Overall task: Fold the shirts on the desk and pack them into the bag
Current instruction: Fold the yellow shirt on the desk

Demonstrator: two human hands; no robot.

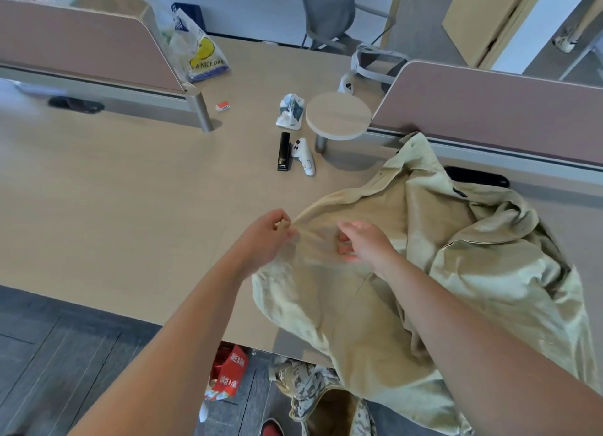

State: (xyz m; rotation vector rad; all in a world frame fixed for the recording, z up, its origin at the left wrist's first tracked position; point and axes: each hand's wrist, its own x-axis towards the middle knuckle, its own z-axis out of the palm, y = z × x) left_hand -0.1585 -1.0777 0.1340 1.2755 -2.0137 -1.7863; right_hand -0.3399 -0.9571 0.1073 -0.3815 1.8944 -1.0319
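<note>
The shirt (pixel 489 272) sprawls over the desk (pixel 114 191) at lower right of the frame, its hem hanging past the near edge above a bag (pixel 313 393) at bottom centre. At frame centre the left hand (pixel 266 236) pinches the shirt's left edge, the right hand (pixel 365 241) just beside it on the cloth. Behind them a stapler (pixel 284 152) and a controller (pixel 305 156) lie side by side (stapler to the left), before a round stand (pixel 337 114). A plastic bag (pixel 200 54) sits upper left, against a partition (pixel 81 44).

Black stapler (pixel 283 152), white controller (pixel 305 157) — side by side
</note>
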